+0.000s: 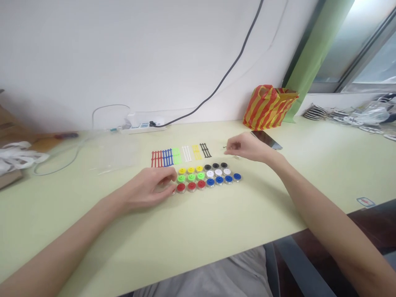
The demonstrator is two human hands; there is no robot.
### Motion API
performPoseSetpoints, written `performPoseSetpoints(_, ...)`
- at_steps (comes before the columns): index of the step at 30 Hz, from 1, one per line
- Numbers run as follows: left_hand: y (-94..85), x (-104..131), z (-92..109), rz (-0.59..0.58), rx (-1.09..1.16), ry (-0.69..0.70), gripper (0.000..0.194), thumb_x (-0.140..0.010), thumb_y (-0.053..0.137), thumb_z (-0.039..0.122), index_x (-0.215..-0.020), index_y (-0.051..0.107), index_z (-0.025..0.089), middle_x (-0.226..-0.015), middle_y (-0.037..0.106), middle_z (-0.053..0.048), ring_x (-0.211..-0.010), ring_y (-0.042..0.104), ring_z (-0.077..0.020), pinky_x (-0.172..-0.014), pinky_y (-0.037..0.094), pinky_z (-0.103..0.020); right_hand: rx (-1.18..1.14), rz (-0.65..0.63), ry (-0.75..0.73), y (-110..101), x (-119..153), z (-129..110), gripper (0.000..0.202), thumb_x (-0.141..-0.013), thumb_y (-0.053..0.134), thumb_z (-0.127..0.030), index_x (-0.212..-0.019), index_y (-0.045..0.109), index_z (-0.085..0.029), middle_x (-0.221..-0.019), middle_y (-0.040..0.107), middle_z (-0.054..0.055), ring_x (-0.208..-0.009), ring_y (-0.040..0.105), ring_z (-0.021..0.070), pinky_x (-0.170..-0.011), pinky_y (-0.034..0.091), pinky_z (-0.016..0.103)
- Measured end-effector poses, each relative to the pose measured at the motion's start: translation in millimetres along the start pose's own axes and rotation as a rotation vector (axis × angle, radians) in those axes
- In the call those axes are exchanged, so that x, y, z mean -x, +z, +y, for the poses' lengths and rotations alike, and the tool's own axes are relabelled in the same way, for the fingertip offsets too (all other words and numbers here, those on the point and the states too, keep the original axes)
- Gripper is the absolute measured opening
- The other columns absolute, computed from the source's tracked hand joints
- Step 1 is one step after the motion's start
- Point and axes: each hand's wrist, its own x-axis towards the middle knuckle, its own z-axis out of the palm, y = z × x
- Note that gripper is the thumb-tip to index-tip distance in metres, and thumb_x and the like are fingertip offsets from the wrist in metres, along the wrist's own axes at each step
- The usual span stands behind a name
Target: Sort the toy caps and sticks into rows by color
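My left hand [154, 185] rests at the left end of rows of small round pieces, its fingertips at a partly hidden red one beside another red piece [181, 187]. The rows also hold green [191, 177], yellow [191, 170], black [215, 166], white [218, 173] and blue pieces [219, 180]. Behind them lie small rods in red [156, 159], blue [167, 157], green [176, 156], white [187, 153], yellow [197, 152] and black [205, 150]. To their right, my right hand [244, 147] is closed, with a small dark piece [225, 147] showing at its fingertips.
A phone [266, 139] lies behind my right forearm, near a red-and-yellow striped bag [267, 108]. A power strip [144, 128] with a black cable stands by the wall. Clear plastic [117, 154] lies at left; wheel-like parts [352, 120] sit far right.
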Motion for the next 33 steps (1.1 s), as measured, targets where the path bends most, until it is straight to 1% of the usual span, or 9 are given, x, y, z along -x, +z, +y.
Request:
performPoseSetpoints(5,-2.6,-1,2,-0.153,-0.093,-0.008,0.015,-0.09,0.055,0.032,-0.079,0.049,0.023,-0.07,0.052,0.002,-0.062,0.043,-0.0163,-0.061,0.034,-0.029,0.091,0.208,-0.061,9,-3,1,0.031,-0.096,0.061,-0.045,-0.077,0.064,-0.02,-0.063,0.056,0.0,-0.057,0.046,0.013,-0.059,0.032,0.029)
performPoseSetpoints(11,-3.9,-1,-8,-0.171,-0.13,-0.102,0.018,-0.086,0.053,0.029,-0.074,0.041,0.024,-0.067,0.053,0.001,-0.058,0.045,-0.0174,-0.057,0.03,-0.03,0.031,0.275,-0.127,12,0,2,0.034,-0.096,0.061,-0.049,-0.077,0.063,-0.021,-0.059,0.05,-0.003,-0.055,0.041,0.0124,-0.058,0.031,0.03)
performPoseSetpoints(15,-4.5,-1,-17,-0.133,-0.163,-0.192,0.019,-0.086,0.053,0.032,-0.075,0.04,0.025,-0.067,0.056,0.0,-0.059,0.048,-0.0193,-0.056,0.03,-0.031,-0.027,0.236,-0.179,18,-10,-16,0.03,-0.097,0.061,-0.045,-0.08,0.065,-0.02,-0.058,0.051,-0.004,-0.054,0.042,0.0116,-0.059,0.032,0.028)
performPoseSetpoints(20,-3.9,-1,-25,-0.094,-0.199,-0.182,0.02,-0.087,0.051,0.03,-0.074,0.037,0.025,-0.064,0.054,0.001,-0.056,0.046,-0.0189,-0.054,0.028,-0.031,0.251,0.033,-0.329,34,-52,-63,0.018,-0.098,0.059,-0.028,-0.086,0.07,-0.02,-0.072,0.067,0.002,-0.066,0.053,0.0146,-0.063,0.03,0.028)
performPoseSetpoints(22,-5.7,-2,-31,-0.024,-0.229,-0.161,0.02,-0.087,0.052,0.03,-0.075,0.038,0.024,-0.065,0.054,0.001,-0.056,0.046,-0.0178,-0.055,0.028,-0.031,0.36,-0.024,-0.445,44,-76,-82,0.017,-0.097,0.056,-0.023,-0.09,0.072,-0.02,-0.087,0.073,0.006,-0.077,0.058,0.0172,-0.064,0.029,0.029)
performPoseSetpoints(24,-8.6,-2,-43,0.11,-0.239,-0.137,0.019,-0.087,0.053,0.03,-0.076,0.039,0.024,-0.068,0.055,0.001,-0.057,0.047,-0.0167,-0.057,0.03,-0.03,0.402,-0.058,-0.516,58,-101,-99,0.02,-0.096,0.054,-0.017,-0.094,0.073,-0.019,-0.097,0.074,0.008,-0.084,0.061,0.0185,-0.066,0.03,0.03)
performPoseSetpoints(27,-12.1,1,-69,0.43,-0.226,-0.195,0.021,-0.087,0.056,0.03,-0.075,0.04,0.024,-0.067,0.054,0.003,-0.058,0.046,-0.0151,-0.06,0.033,-0.028,0.386,-0.081,-0.547,84,-136,-118,0.021,-0.096,0.055,-0.017,-0.1,0.076,-0.017,-0.108,0.075,0.009,-0.094,0.063,0.0204,-0.068,0.033,0.03)
performPoseSetpoints(29,-12.5,4,-86,0.59,-0.187,-0.264,0.021,-0.088,0.058,0.031,-0.078,0.041,0.024,-0.07,0.056,0.003,-0.059,0.047,-0.0143,-0.062,0.035,-0.028,0.356,-0.111,-0.547,101,-155,-126,0.022,-0.095,0.057,-0.017,-0.102,0.078,-0.017,-0.109,0.076,0.009,-0.097,0.064,0.0212,-0.069,0.035,0.029)
performPoseSetpoints(33,-8.0,7,-109,0.706,-0.15,-0.385,0.016,-0.087,0.063,0.03,-0.09,0.049,0.024,-0.072,0.058,0.004,-0.062,0.052,-0.0152,-0.064,0.037,-0.027,0.308,-0.156,-0.538,123,-178,-134,0.022,-0.093,0.062,-0.018,-0.104,0.08,-0.017,-0.108,0.078,0.009,-0.098,0.066,0.0215,-0.073,0.04,0.028)
